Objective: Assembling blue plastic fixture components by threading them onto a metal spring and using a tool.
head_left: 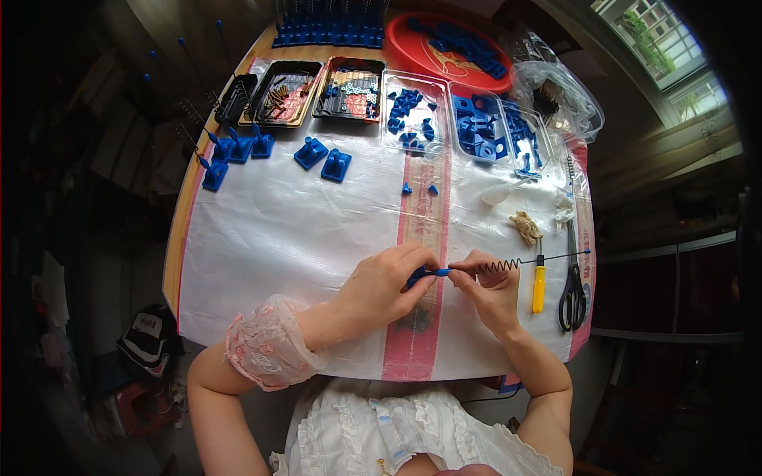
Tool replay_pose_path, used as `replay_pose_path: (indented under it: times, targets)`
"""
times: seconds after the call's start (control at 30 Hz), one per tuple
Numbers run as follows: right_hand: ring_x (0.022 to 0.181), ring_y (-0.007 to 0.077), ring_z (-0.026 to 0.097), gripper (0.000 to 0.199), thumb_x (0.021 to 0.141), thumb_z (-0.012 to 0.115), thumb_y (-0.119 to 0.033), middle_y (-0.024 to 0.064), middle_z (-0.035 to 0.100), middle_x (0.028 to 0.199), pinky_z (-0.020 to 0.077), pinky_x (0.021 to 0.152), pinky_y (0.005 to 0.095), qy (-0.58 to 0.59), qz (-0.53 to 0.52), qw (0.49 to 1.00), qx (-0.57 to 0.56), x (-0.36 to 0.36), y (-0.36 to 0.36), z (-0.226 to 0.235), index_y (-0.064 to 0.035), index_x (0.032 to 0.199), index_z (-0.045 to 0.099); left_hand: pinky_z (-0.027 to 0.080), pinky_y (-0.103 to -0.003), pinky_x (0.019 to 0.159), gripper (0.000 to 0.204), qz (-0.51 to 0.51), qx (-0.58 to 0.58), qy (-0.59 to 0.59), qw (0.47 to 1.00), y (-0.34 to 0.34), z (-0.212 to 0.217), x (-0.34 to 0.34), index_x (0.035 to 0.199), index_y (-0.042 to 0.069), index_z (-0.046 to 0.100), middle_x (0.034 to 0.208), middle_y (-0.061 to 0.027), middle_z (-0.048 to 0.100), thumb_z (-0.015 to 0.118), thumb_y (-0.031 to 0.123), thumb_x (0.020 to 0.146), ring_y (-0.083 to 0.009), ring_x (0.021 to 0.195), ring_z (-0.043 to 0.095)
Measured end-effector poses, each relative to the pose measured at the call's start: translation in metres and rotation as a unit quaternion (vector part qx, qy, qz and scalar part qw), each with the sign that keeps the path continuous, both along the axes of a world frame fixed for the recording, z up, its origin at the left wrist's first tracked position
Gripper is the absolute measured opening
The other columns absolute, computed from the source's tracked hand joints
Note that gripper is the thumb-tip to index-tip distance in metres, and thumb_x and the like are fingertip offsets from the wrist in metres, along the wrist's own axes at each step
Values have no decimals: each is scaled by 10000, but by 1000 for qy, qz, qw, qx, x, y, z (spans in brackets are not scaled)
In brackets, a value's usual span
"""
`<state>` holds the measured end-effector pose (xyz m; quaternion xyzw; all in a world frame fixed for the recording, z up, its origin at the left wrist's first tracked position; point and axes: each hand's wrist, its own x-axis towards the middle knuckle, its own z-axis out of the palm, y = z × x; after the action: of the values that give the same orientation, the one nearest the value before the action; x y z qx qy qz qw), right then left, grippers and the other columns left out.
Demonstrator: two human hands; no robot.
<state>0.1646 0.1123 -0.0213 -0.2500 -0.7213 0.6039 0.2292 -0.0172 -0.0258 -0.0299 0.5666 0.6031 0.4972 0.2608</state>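
Note:
My left hand (379, 284) is closed around a small blue plastic part (415, 276), which the fingers partly cover. My right hand (490, 297) pinches a thin black coil spring (502, 266) close to its left end, where a blue connector (441, 272) shows between both hands. From the coil a straight black wire runs to the right and ends in a small blue tip (587, 252). Beyond my hands, two blue base pieces (336, 165) stand apart on the sheet, with several spring-fitted blue bases (214, 176) at the far left.
Clear trays (479, 131) of blue parts and black trays (287, 94) of small hardware line the back. Behind them are a red basin (403, 59) and a row of blue bases (329, 36). A yellow-handled screwdriver (539, 289) and black scissors (572, 297) lie right of my right hand.

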Motion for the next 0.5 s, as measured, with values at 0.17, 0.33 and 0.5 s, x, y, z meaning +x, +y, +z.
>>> replay_pose_path:
  times: [0.17,0.33,0.5]
  targets:
    - [767,75,558,116,892,795,45,19,696,845,431,695,244,-8,-3,999,-38,-1,-3,3,15,1004,797,526,-317,701,179,-18,-24,-111,993,3,-1,-3,1037,37,706,927,-85,692,774,176,947,-187,772,667]
    - [769,81,561,122,895,786,47,18,691,841,438,714,251,-11,21,999,-29,-1,-4,6,13,1012,799,532,-318,715,199,-6,-16,-96,995,3,-5,-3,1018,32,711,933,-92,702,792,192,934,-190,793,676]
    - [765,80,555,117,896,784,46,15,687,838,428,702,252,-8,15,999,-36,0,-3,4,13,1008,798,533,-325,717,191,-1,-8,-87,996,4,-7,-1,1022,32,710,928,-93,698,788,179,928,-193,801,678]
